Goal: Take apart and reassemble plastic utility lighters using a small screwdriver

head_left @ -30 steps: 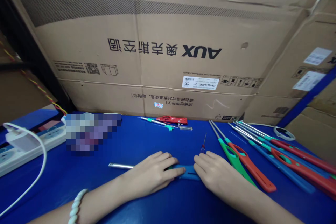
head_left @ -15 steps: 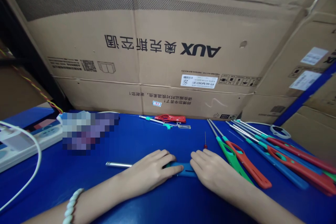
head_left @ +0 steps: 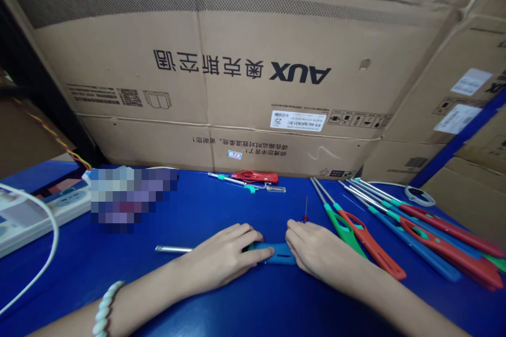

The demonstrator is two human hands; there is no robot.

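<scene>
A blue long-nosed gas lighter [head_left: 282, 254] lies crosswise in front of me, its metal tube [head_left: 174, 249] pointing left. My left hand [head_left: 231, 250] is closed over the handle's tube end, with the thumb stretched along the blue body. At the other end of the handle, my right hand [head_left: 316, 245] has its fingers curled and pressed together, covering the tip. A thin metal shaft with a red base [head_left: 304, 218], like a small screwdriver, sticks out just beyond my right knuckles. Whether my right hand also grips it I cannot tell.
Several lighters lie at right, among them a green one [head_left: 348, 231] and an orange one [head_left: 373, 250]. An opened red lighter casing [head_left: 256, 176] and loose parts lie near the cardboard [head_left: 237, 26]. A power strip [head_left: 71, 200] and white cable [head_left: 53, 242] are at left.
The whole view has shifted slightly. Both hands keep nearly the same hold on the blue lighter, and the red-based shaft sits slightly further left beside my right hand.
</scene>
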